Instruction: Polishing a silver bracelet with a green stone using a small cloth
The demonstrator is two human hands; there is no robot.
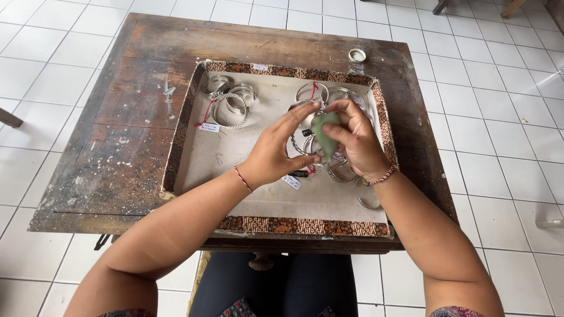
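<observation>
The person sits at a worn wooden table (147,117) with a shallow tray (188,123) on it, its rim covered in brown patterned cloth and its floor lined in pale beige. Both hands are raised together over the right half of the tray. The right hand (358,141) pinches a small pale green cloth (325,134) between thumb and fingers, and the left hand (276,149) meets it from the other side, fingertips stretched toward the top of the cloth. The cloth sits right between the two hands, touching both — it hangs down from the fingers, folded on itself. A silver bangle (301,145) shows in part behind the cloth and the left fingers; whether the left hand grips it or only steadies it cannot be told, since the fingers and cloth cover the contact.

Below and around the hands more silver bangles (341,173) lie on the tray floor, some with small paper tags (291,182) on red thread. In the tray's far left corner lies a separate cluster of silver bracelets (230,104), well apart from the hands. A small round lid (357,55) rests on the table beyond the tray — near the far right edge. Each wrist carries a thin red-and-white thread band.
</observation>
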